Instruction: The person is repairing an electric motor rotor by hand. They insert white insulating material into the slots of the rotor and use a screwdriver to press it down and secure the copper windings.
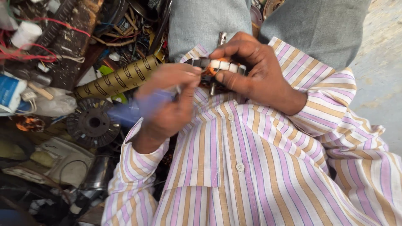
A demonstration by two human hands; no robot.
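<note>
My right hand [255,71] grips a small motor part [220,67] with a white band, copper winding and a metal shaft, held over my lap against my grey trousers [201,23]. My left hand [167,104] is closed around a blue-handled tool [134,108], which is blurred by motion. The tool's thin tip points at the left side of the motor part. Both striped shirt sleeves fill the lower half of the view.
A cluttered pile lies to the left: a brown patterned cardboard tube [119,79], a dark round ribbed disc [93,123], a white roll [25,33], red wires [25,52], a blue-and-white box [9,92], a metal cup [98,173]. A bare concrete floor [383,62] is at right.
</note>
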